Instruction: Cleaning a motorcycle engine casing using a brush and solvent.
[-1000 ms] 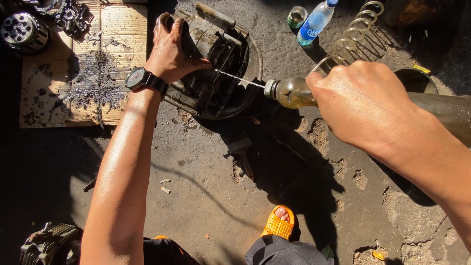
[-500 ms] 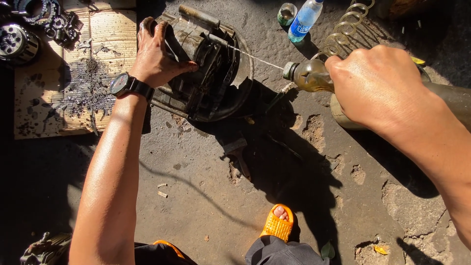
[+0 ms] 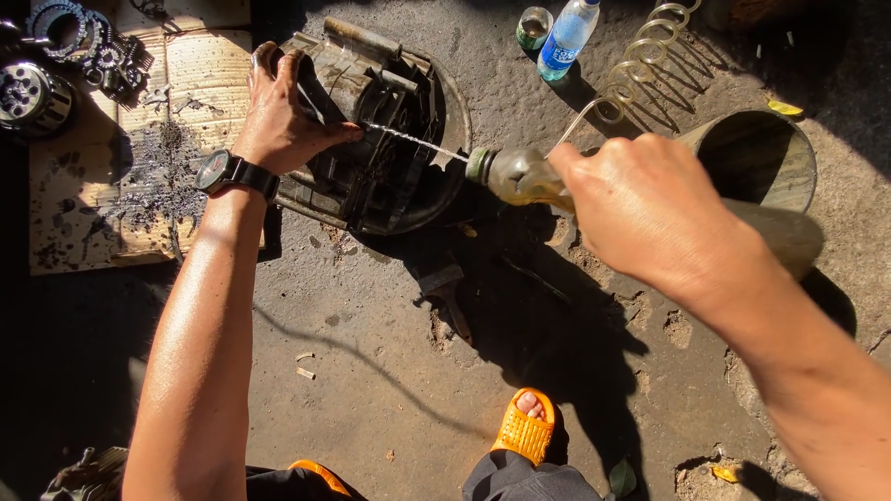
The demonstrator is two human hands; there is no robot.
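My right hand (image 3: 650,209) is wrapped around a clear plastic bottle (image 3: 520,176) of yellowish liquid, held sideways. A thin jet (image 3: 408,139) squirts from its green nozzle to the left. The jet lands on a dark, greasy metal engine part (image 3: 371,121) resting in a round black basin (image 3: 452,176) on the ground. My left hand (image 3: 288,107), with a black wristwatch (image 3: 227,172) on the wrist, grips the left edge of that part.
A stained cardboard sheet (image 3: 139,158) lies at the left with gears and clutch plates (image 3: 65,56) on its far corner. Behind the basin stand a small tin (image 3: 534,26) and a water bottle (image 3: 568,37). A coiled spring (image 3: 640,65) and a metal bucket (image 3: 756,167) sit at the right. My orange sandal (image 3: 526,427) is below.
The view has shifted slightly, so basin and hands sit lower right in frame. My right hand still squirts the bottle, and my left hand still holds the part.
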